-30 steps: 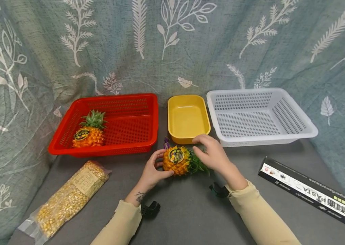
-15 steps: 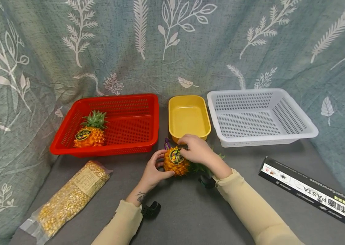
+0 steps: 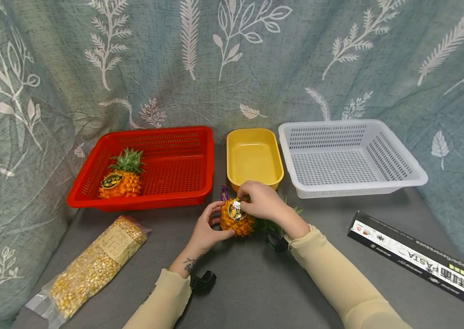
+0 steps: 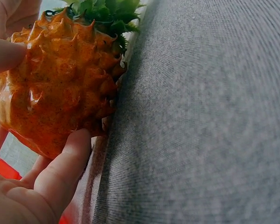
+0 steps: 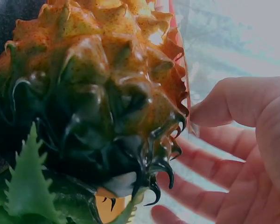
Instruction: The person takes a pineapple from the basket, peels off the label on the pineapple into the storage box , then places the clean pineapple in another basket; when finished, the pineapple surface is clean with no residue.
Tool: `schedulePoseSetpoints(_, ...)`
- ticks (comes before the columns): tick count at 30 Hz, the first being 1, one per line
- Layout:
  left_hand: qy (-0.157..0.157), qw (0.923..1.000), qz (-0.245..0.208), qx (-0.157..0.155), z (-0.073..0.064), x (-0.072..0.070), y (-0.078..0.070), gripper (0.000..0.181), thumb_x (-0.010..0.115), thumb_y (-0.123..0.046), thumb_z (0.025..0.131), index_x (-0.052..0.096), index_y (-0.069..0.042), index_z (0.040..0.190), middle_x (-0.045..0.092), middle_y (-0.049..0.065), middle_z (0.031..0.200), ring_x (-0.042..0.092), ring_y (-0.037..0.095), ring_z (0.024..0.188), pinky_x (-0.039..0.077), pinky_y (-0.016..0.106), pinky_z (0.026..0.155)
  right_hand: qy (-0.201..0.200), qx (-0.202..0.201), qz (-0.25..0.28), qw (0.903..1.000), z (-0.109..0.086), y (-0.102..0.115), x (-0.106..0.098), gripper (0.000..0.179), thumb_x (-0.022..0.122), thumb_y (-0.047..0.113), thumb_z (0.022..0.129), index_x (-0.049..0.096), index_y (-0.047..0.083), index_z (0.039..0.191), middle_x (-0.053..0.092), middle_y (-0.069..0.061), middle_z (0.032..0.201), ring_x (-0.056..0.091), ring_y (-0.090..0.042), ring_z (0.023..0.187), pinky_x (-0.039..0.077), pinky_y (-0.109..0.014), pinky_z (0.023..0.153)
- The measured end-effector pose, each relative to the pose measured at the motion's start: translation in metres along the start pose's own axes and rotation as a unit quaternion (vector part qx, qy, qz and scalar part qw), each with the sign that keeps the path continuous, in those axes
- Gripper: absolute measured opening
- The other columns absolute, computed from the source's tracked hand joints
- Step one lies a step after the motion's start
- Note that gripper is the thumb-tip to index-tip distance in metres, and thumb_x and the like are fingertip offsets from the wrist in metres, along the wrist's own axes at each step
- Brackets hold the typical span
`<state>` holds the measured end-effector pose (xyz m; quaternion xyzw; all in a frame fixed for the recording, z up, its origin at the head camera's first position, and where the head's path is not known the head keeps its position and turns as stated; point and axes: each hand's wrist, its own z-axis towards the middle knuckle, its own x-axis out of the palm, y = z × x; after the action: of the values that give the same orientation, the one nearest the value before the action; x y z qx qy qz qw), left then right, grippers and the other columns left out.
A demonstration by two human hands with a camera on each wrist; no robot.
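An orange pineapple [image 3: 233, 227] lies on its side on the grey table, its green crown to the right and partly hidden under my right wrist. My left hand [image 3: 206, 232] grips its base, with the thumb in front and fingers behind; the left wrist view shows this thumb [image 4: 67, 163] against the spiky skin. Above the fruit, my right hand [image 3: 264, 202] pinches the edge of the round sticker [image 3: 236, 210], which looks shiny and partly lifted. In the right wrist view the thumb [image 5: 219, 105] and forefinger meet at that thin edge.
A purple-wrapped piece [image 3: 225, 192] lies just behind the fruit. At the back stand a red basket [image 3: 139, 202] with another pineapple [image 3: 121, 183], a yellow tub [image 3: 255, 162] and a white basket [image 3: 359, 187]. A corn kernel bag [image 3: 92, 269] lies left, a pasta box [image 3: 417, 258] right.
My right hand has moved left from the crown to the sticker and pinches its edge. The sticker's face has turned from flat and dark to shiny and lifted. My left hand stays put.
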<state>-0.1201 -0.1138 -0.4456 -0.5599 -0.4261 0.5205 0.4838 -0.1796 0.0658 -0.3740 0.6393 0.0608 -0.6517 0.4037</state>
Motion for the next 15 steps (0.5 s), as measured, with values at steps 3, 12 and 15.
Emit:
schedulePoseSetpoints(3,-0.001,1.0000,0.002,0.002,0.000,0.000,0.000,0.071,0.075,0.008,0.065,0.045,-0.003,0.129,0.047,0.022,0.123,0.056,0.033,0.096,0.047,0.034,0.082,-0.024,-0.017,0.000,0.9996,-0.001,0.001,0.001,0.003,0.065,0.010,0.076,0.063,0.010,0.078,0.060,-0.001,0.081,0.051,-0.015,0.071,0.042,-0.029,0.066)
schedulePoseSetpoints(12,0.004,1.0000,-0.001,-0.007,0.000,-0.001,0.000,0.072,0.074,0.006,0.067,0.044,-0.006,0.131,0.046,0.021,0.125,0.055,0.033,0.099,0.047,0.036,0.084,-0.129,-0.130,-0.014,0.9829,-0.009,0.000,0.005,0.006,0.065,0.006,0.074,0.060,0.010,0.074,0.063,-0.002,0.085,0.057,-0.019,0.081,0.046,-0.034,0.072)
schedulePoseSetpoints(15,0.008,0.9999,0.001,-0.009,0.000,-0.001,0.000,0.071,0.074,0.005,0.068,0.044,-0.007,0.131,0.046,0.021,0.126,0.055,0.034,0.100,0.047,0.038,0.084,-0.166,-0.178,-0.011,0.9698,-0.015,-0.003,0.007,0.006,0.064,0.004,0.074,0.060,0.009,0.074,0.064,-0.005,0.091,0.058,-0.022,0.088,0.046,-0.036,0.073)
